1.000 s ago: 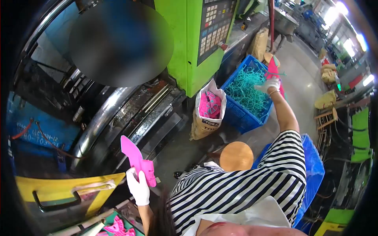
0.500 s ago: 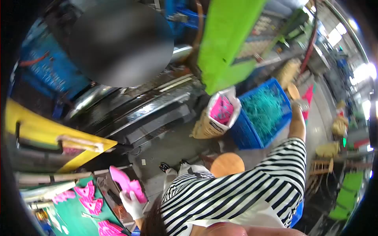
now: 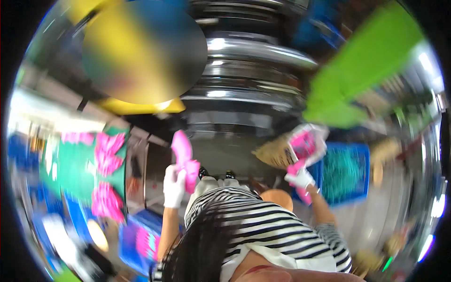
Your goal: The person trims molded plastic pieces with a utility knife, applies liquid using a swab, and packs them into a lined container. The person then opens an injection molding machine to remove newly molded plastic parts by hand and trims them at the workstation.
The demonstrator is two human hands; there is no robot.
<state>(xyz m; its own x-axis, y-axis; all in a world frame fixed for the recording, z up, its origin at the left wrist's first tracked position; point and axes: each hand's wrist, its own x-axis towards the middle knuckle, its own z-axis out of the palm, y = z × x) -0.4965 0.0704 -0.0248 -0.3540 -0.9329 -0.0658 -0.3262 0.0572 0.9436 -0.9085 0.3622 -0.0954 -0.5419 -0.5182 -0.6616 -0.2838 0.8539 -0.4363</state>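
The left hand (image 3: 174, 189), in a white glove, is left of the frame's centre, clamped on a bright pink piece (image 3: 186, 160). Its fingers are closed around the lower left part of the piece, whose rounded tip points up toward the middle of the frame. The blocky lower end lies just to the right of the fingers.

The right hand (image 3: 301, 179), also gloved, is right of centre. It too is clamped on a pink object (image 3: 295, 167), one end showing above the fingers and the other below the palm. Motion blur hides the exact finger placement, and I cannot tell whether this is one piece or several.

Just above the right hand stands a paper sack (image 3: 274, 152) with more pink pieces (image 3: 303, 144) in its mouth. Beside it, further right, a blue crate (image 3: 366, 170) holds teal strands (image 3: 344, 174). A round stool (image 3: 278, 199) sits below and left of the right hand.

At the left of the frame, pink parts (image 3: 108, 200) lie on a green surface (image 3: 75, 162), well apart from the left hand. A blue bin (image 3: 127, 235) at lower left contains pink and teal items (image 3: 146, 243).
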